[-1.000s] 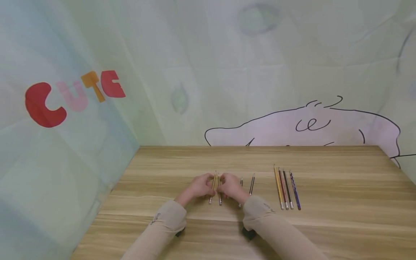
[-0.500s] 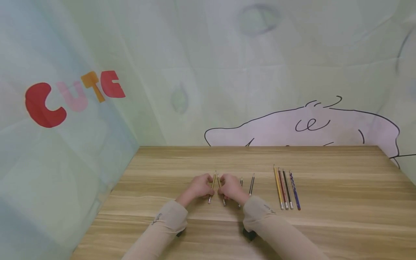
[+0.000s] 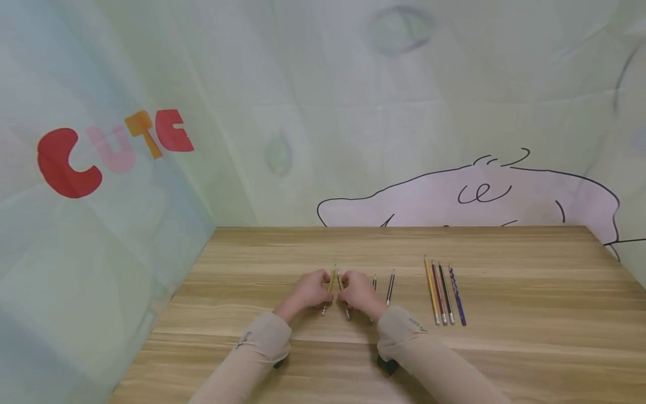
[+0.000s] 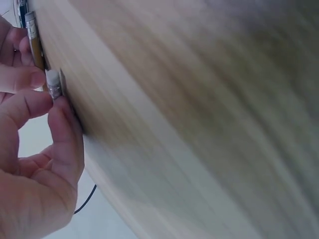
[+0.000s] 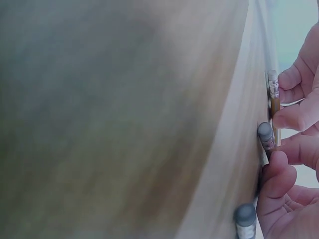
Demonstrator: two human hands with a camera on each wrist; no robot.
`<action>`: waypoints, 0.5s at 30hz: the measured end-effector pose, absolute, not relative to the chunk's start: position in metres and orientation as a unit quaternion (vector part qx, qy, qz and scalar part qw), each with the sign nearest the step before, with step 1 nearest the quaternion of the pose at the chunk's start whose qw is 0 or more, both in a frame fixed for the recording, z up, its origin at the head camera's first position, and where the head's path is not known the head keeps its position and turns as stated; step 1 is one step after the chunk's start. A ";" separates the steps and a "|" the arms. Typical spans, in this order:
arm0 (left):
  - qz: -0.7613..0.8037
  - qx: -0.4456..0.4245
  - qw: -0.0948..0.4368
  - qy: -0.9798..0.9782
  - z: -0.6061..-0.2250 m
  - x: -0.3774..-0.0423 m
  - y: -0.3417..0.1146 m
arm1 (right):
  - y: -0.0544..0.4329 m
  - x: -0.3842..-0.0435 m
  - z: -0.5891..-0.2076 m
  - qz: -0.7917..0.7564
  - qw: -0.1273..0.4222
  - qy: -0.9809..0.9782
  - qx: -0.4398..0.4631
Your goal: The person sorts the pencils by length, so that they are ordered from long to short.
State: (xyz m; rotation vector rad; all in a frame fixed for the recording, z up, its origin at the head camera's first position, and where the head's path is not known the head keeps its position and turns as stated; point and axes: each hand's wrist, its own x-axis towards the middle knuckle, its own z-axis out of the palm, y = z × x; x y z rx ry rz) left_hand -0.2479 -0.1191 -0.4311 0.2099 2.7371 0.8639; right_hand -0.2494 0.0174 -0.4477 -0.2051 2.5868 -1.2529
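Head view: the left hand (image 3: 309,289) pinches a slim yellow wooden pencil (image 3: 331,283), its grip tight, the long axis running away from the person. Just right of that pencil, tip ends near, eraser ends splayed, the right hand (image 3: 358,290) pinches a dull-yellow wooden pencil (image 3: 340,281). Farther right on the wood-grain table (image 3: 252,247) lie two black pencils (image 3: 391,287), partly hidden, then four coloured pencils (image 3: 446,293).

Above the desk (image 3: 262,252), the left hand (image 3: 310,290) pinches a yellow pencil (image 3: 331,279), the right hand (image 3: 360,292) a second pencil (image 3: 340,281) beside it. By the right hand lie two dark pencils (image 3: 391,287); farther right, four pencils (image 3: 446,294).
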 end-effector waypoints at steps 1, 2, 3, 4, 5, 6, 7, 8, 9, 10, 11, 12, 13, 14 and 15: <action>0.298 0.074 0.130 0.943 -0.432 -0.248 -0.120 | 0.018 -0.249 -0.448 -0.434 0.132 0.889 -0.069; 0.298 0.076 0.131 0.943 -0.432 -0.248 -0.120 | 0.018 -0.249 -0.448 -0.437 0.135 0.887 -0.067; 0.300 0.076 0.132 0.942 -0.432 -0.248 -0.121 | 0.019 -0.249 -0.447 -0.439 0.139 0.885 -0.065; 0.303 0.075 0.134 0.941 -0.432 -0.248 -0.121 | 0.019 -0.249 -0.447 -0.441 0.143 0.884 -0.062; 0.305 0.074 0.136 0.940 -0.431 -0.248 -0.122 | 0.020 -0.249 -0.447 -0.443 0.145 0.883 -0.060; 0.311 0.073 0.140 0.937 -0.431 -0.247 -0.122 | 0.021 -0.248 -0.446 -0.445 0.148 0.881 -0.059; 0.317 0.071 0.143 0.935 -0.431 -0.247 -0.123 | 0.021 -0.248 -0.446 -0.449 0.150 0.879 -0.056; 0.321 0.070 0.144 0.933 -0.430 -0.247 -0.124 | 0.022 -0.247 -0.446 -0.453 0.150 0.877 -0.056; 0.324 0.069 0.143 0.933 -0.430 -0.247 -0.124 | 0.022 -0.247 -0.446 -0.458 0.150 0.875 -0.054; 0.324 0.068 0.141 0.933 -0.430 -0.247 -0.125 | 0.023 -0.247 -0.446 -0.461 0.148 0.873 -0.056; 0.327 0.067 0.140 0.932 -0.430 -0.247 -0.125 | 0.023 -0.246 -0.446 -0.465 0.148 0.871 -0.056; 0.329 0.066 0.138 0.932 -0.430 -0.247 -0.125 | 0.024 -0.246 -0.446 -0.470 0.148 0.868 -0.054; 0.331 0.066 0.136 0.932 -0.430 -0.247 -0.125 | 0.025 -0.246 -0.446 -0.474 0.146 0.867 -0.051; 0.331 0.065 0.135 0.932 -0.430 -0.247 -0.125 | 0.025 -0.245 -0.446 -0.474 0.143 0.867 -0.051; 0.333 0.063 0.134 0.931 -0.430 -0.247 -0.125 | 0.026 -0.245 -0.445 -0.475 0.140 0.868 -0.049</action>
